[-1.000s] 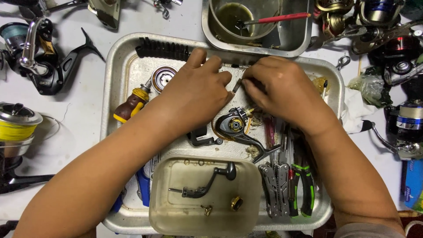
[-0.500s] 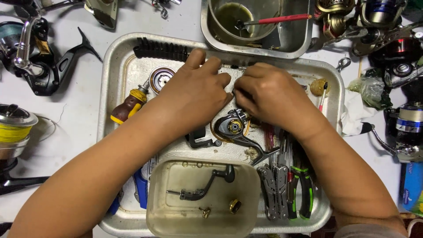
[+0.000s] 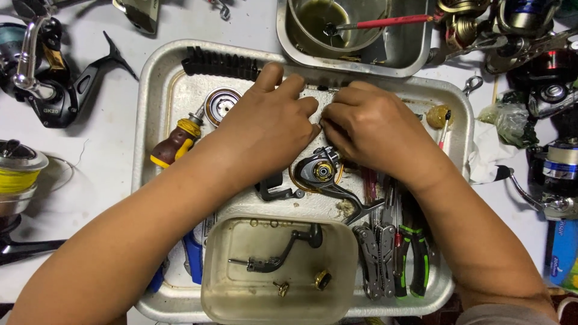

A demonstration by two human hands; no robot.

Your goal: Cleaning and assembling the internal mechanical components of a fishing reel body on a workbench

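Hands meeting over a fishing reel in a metal tray.
Left hand (image 3: 265, 129) and right hand (image 3: 376, 129) are touching fingertips, pressing together just above the reel (image 3: 319, 171) lying mid-tray (image 3: 147, 120); anything pinched between them is hidden.

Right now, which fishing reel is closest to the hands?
The grey reel body with the gold centre, lying in the metal tray just under both hands; the other reels sit outside the tray.

Both forearms extend forward and converge. Left hand (image 3: 268, 123) lies palm down, fingers curled; right hand (image 3: 373, 129) likewise, knuckles up. Fingertips of the two hands meet at centre.
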